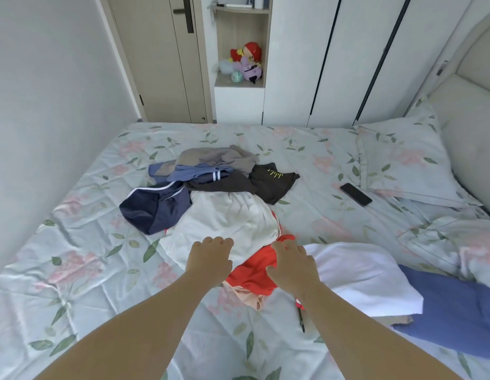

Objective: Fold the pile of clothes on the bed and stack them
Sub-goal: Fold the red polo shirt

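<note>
Forearms reach in low. Left hand [211, 256] has its fingers bent down onto the white garment [230, 218]; cannot tell whether it has caught any cloth. Right hand [290, 266] lies spread and relaxed on the red garment [252, 272], gripping nothing. Red piece sits between and under both hands, at the pile's near edge on the bed [74, 270]. Its visible length runs from wrist side to fingertip side, far end tucked beneath the white. Judgement: draw it free toward the wrists and flatten it before folding. Folded white piece [359, 275] lies just outboard of the right hand.
</note>
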Available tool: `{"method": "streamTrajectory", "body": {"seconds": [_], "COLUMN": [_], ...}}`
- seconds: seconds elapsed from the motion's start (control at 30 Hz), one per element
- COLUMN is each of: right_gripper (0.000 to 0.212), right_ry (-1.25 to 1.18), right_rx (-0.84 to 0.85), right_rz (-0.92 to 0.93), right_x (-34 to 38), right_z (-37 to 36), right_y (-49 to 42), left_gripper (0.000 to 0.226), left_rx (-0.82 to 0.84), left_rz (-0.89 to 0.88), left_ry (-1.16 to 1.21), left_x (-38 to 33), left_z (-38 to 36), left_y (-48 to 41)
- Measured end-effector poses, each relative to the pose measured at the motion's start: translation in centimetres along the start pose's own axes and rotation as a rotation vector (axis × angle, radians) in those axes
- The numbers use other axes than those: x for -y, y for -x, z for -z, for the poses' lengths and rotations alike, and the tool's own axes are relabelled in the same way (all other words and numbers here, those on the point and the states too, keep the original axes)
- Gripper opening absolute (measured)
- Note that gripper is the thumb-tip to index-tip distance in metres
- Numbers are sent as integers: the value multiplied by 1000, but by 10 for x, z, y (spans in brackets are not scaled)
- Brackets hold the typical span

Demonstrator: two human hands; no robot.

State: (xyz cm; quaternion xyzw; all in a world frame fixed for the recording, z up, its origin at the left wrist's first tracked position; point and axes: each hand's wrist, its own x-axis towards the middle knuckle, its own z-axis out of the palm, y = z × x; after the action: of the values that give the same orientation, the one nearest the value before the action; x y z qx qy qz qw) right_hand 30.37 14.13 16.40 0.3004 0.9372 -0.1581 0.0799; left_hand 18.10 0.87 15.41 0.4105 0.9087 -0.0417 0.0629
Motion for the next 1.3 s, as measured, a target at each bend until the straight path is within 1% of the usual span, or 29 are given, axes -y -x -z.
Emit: {"method": "streamTrajectory", "body": {"seconds": [0.07, 0.23, 0.37, 0.47, 0.57, 0.7, 0.83, 0.97, 1.17, 1.3], "right_gripper": [49, 47, 52, 52, 51, 49, 46, 47, 47, 55], "right_ry": [-5, 22, 8, 6, 0, -10, -38, -73, -39, -33], "right_rx": [8, 114, 191, 204, 224, 294, 337, 381, 404, 376], "right_rz": [20, 38, 39, 16, -9, -56, -105, -148, -228, -273], "right_x": [1, 4, 7, 13, 24, 47, 71, 84, 62, 39], "right_z": [-5, -31, -51, -62, -75, -100, -129, -157, -188, -209], "right_y": [0, 4, 7, 0, -9, -22, -42, -63, -99, -123], "left_gripper": [34, 32, 31, 32, 33, 35, 33, 31, 33, 38], "left_rx": [17, 47, 119, 164, 185, 231, 281, 328, 381, 358], "left_rz": [14, 65, 109, 118, 102, 68, 20, -26, -57, -79], "left_ry": [8, 42, 62, 77, 96, 120, 131, 154, 183, 225], "left_x": [4, 19, 37, 53, 73, 104, 134, 150, 146, 132], "left_z": [-7, -24, -44, -56, -68, -87, -112, -140, -189, -222], "left_y": [7, 25, 38, 40, 35, 22, 3, -19, -53, -75]}}
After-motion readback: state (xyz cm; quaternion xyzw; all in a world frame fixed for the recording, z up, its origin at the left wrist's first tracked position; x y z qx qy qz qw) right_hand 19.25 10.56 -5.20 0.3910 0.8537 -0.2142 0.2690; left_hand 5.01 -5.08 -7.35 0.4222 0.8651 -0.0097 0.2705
